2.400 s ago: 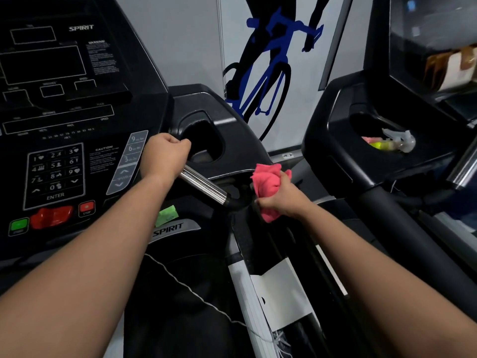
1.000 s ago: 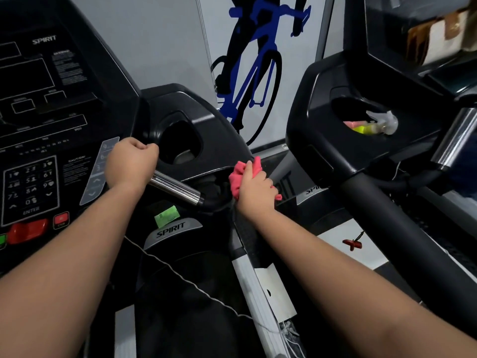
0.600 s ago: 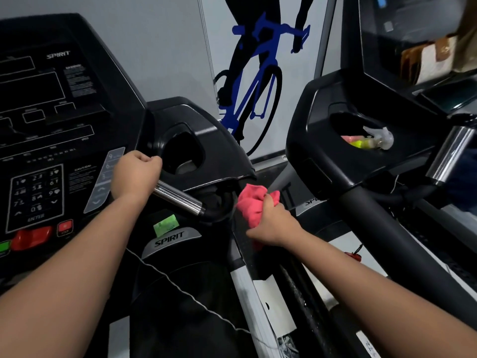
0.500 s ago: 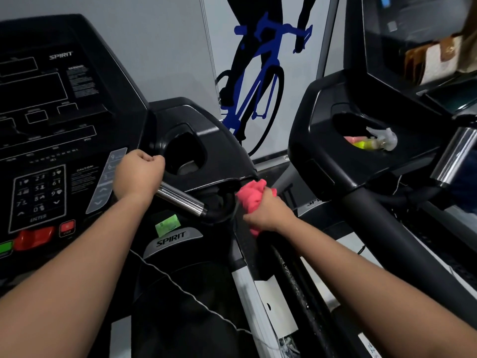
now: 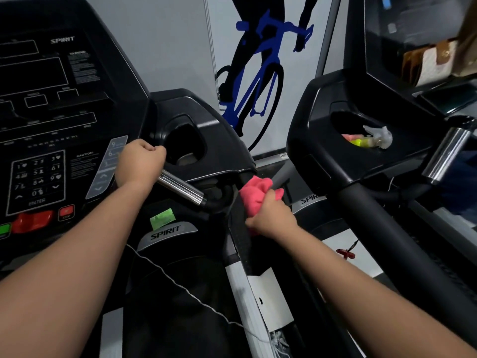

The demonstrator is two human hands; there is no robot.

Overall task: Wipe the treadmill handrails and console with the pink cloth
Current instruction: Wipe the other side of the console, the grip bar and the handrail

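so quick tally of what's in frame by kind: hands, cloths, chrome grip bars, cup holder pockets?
Hands: 2, left hand gripping a chrome bar, right hand gripping the cloth
Pink cloth: 1
Chrome grip bars: 2, near treadmill, neighbouring treadmill
Cup holder pockets: 2, near one, far one with items inside
Total: 7

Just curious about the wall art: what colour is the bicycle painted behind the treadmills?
The bicycle is blue, with a black rider silhouette; the head view shows it.
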